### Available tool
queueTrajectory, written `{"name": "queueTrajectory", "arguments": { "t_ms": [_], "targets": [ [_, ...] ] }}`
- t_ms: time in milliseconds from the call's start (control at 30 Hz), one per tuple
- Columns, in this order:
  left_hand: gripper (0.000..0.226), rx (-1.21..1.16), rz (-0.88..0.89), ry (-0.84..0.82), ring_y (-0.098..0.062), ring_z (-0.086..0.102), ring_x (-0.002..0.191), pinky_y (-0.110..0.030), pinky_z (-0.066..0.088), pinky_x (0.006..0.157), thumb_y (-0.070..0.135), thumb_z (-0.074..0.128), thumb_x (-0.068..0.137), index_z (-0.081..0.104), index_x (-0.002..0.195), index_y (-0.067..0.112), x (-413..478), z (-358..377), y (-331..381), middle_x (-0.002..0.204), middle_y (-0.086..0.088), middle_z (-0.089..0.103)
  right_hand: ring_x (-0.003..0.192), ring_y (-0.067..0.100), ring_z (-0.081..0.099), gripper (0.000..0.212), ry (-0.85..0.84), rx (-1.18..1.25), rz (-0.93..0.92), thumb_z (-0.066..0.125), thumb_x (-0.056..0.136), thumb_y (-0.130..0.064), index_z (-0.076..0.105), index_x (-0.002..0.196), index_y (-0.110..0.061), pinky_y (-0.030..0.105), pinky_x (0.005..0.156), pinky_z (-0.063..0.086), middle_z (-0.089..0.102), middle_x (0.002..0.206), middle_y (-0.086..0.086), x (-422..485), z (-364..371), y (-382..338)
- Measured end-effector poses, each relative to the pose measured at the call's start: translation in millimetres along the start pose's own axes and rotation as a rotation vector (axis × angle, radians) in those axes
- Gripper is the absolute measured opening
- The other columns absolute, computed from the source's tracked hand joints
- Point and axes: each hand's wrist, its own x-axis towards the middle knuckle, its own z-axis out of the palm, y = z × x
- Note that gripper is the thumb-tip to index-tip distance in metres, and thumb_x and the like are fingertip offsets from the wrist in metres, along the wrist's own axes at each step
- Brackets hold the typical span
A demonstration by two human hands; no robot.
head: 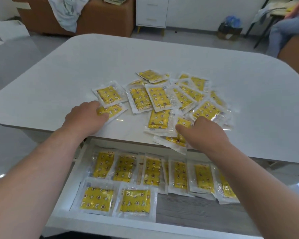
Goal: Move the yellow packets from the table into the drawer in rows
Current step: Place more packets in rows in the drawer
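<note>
A loose heap of yellow packets (164,99) in clear wrappers lies on the white table (110,59). My left hand (86,116) pinches one yellow packet (113,111) at the heap's left edge. My right hand (204,133) grips another packet (176,140) that overhangs the table's front edge. Below the table the open drawer (197,209) holds a back row of several upright packets (179,173). Two packets (135,200) lie sideways in a front row at the drawer's left.
The drawer's grey floor shows bare at the front right. Beyond the table stand a brown sofa (97,18) with white cloth, a white cabinet (151,11) and a black bin (230,30). A seated person's leg (281,31) is at the far right.
</note>
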Motion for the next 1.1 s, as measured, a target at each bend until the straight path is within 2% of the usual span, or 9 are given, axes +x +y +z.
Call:
{"name": "queueTrajectory", "arguments": {
  "t_ms": [133, 233, 367, 500, 600, 733, 900, 1000, 1100],
  "targets": [
    [0.049, 0.043, -0.018, 0.032, -0.036, 0.049, 0.112, -0.041, 0.044, 0.087, 0.047, 0.056, 0.086, 0.054, 0.128, 0.021, -2.3, -1.8, 6.3, 0.124, -0.012, 0.051, 0.082, 0.023, 0.052, 0.072, 0.032, -0.027, -0.012, 0.057, 0.078, -0.066, 0.048, 0.123, -0.009, 0.032, 0.064, 0.041, 0.055, 0.088, 0.000, 0.3, 10.2, -1.0],
    [0.055, 0.079, -0.050, 0.007, -0.036, 0.046, 0.114, -0.041, 0.042, 0.087, 0.050, 0.059, 0.083, 0.052, 0.128, 0.018, -4.9, -3.2, 14.5, 0.125, -0.014, 0.048, 0.090, 0.024, 0.054, 0.076, 0.054, -0.067, -0.034, 0.060, 0.076, -0.068, 0.048, 0.125, -0.011, 0.032, 0.067, 0.043, 0.058, 0.101, 0.003, -2.2, 13.5, -0.4],
    [0.067, 0.134, -0.121, -0.008, -0.037, 0.045, 0.114, -0.040, 0.041, 0.083, 0.061, 0.060, 0.079, 0.052, 0.123, 0.012, -5.2, -3.3, 15.0, 0.123, -0.017, 0.047, 0.121, 0.033, 0.048, 0.088, 0.036, -0.156, -0.084, 0.060, 0.070, -0.076, 0.050, 0.130, -0.012, 0.041, 0.093, 0.045, 0.051, 0.129, 0.016, 1.6, 15.6, 4.7],
    [0.078, 0.094, -0.159, -0.058, -0.037, 0.049, 0.111, -0.036, 0.038, 0.076, 0.066, 0.068, 0.069, 0.051, 0.120, 0.010, -2.8, -4.2, 10.4, 0.120, -0.018, 0.050, 0.122, 0.034, 0.044, 0.075, -0.013, -0.243, -0.156, 0.059, 0.075, -0.072, 0.055, 0.120, -0.012, 0.042, 0.101, 0.040, 0.047, 0.130, 0.017, -1.8, 9.4, 11.3],
    [0.072, 0.020, -0.161, -0.098, -0.031, 0.055, 0.095, -0.032, 0.040, 0.068, 0.066, 0.073, 0.065, 0.050, 0.106, 0.011, -4.3, -3.8, 8.8, 0.104, -0.013, 0.057, 0.124, 0.034, 0.042, 0.072, -0.053, -0.273, -0.182, 0.055, 0.079, -0.071, 0.054, 0.122, -0.013, 0.043, 0.103, 0.038, 0.046, 0.132, 0.017, -3.9, 6.8, 16.8],
    [0.063, -0.072, -0.173, -0.102, -0.026, 0.053, 0.083, -0.030, 0.036, 0.058, 0.057, 0.077, 0.066, 0.047, 0.096, 0.011, -7.7, -5.1, 11.2, 0.076, -0.003, 0.048, 0.130, 0.034, 0.036, 0.076, 0.033, -0.145, -0.170, 0.049, 0.084, -0.062, 0.038, 0.141, -0.014, 0.044, 0.104, 0.036, 0.038, 0.140, 0.017, -9.1, 12.1, 11.9],
    [0.070, -0.093, -0.187, -0.099, -0.030, 0.054, 0.095, -0.032, 0.039, 0.068, 0.056, 0.079, 0.064, 0.049, 0.107, 0.011, -7.6, -5.2, 13.1, 0.106, -0.014, 0.056, 0.136, 0.034, 0.030, 0.065, 0.065, -0.111, -0.308, 0.037, 0.092, -0.063, 0.031, 0.148, -0.031, 0.047, 0.110, 0.029, 0.037, 0.145, 0.011, -13.8, 16.3, -9.1],
    [0.073, -0.124, -0.193, -0.098, -0.030, 0.055, 0.095, -0.032, 0.039, 0.067, 0.054, 0.080, 0.064, 0.051, 0.112, 0.008, -6.9, -3.8, 12.1, 0.110, -0.016, 0.056, 0.132, 0.032, 0.033, 0.045, 0.015, -0.098, -0.408, 0.025, 0.101, -0.051, 0.045, 0.139, -0.036, 0.047, 0.107, 0.028, 0.047, 0.139, 0.005, -15.7, 18.8, -13.3],
    [0.062, -0.150, -0.179, -0.114, -0.027, 0.053, 0.086, -0.030, 0.037, 0.062, 0.050, 0.080, 0.067, 0.048, 0.101, 0.010, -7.2, -3.6, 10.9, 0.097, -0.011, 0.054, 0.129, 0.028, 0.038, 0.045, 0.012, -0.099, -0.340, 0.039, 0.096, -0.057, 0.068, 0.114, -0.028, 0.041, 0.106, 0.029, 0.054, 0.131, 0.008, -12.6, 12.0, -11.7]
  ]
}}
